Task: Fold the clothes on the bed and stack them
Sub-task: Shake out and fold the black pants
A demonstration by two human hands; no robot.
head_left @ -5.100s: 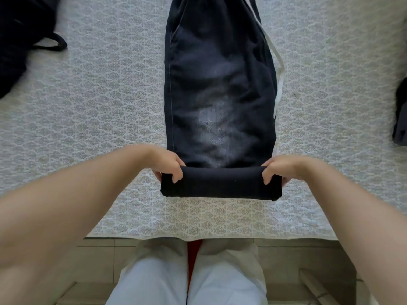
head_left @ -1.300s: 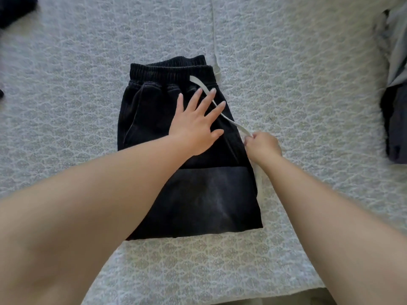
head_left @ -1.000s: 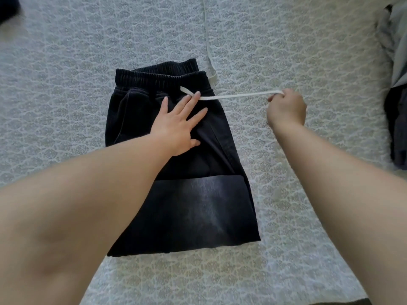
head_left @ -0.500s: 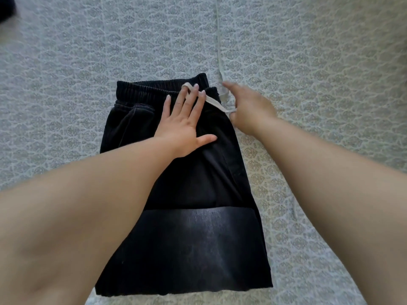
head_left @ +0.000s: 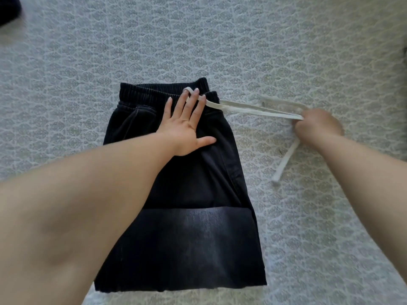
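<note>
- Left hand (head_left: 185,126) lay flat and open on the trousers (head_left: 182,194), fingers spread over the waistband (head_left: 154,94), pinning the cloth.
- Right hand (head_left: 317,126) was closed round the drawstring (head_left: 253,108), drawn taut out to the right, well clear of the trousers; a loose end hung below the fist.
- Trousers sat mid-bed (head_left: 308,51), already folded into a short dark block, waistband far, folded legs near.
- Judged soft and limp, fairly heavy for cloth, likely denim-like: it should hold a crease but sag if lifted by one edge.
- Drawstring looked light and floppy, apt to trail out and snag in a stack; tucking it in seemed wise.
- Best hold for a further fold: both near corners, or both sides at once, palms beneath when carrying.
- Another dark garment (head_left: 8,12) showed at the far left corner, blurred.
</note>
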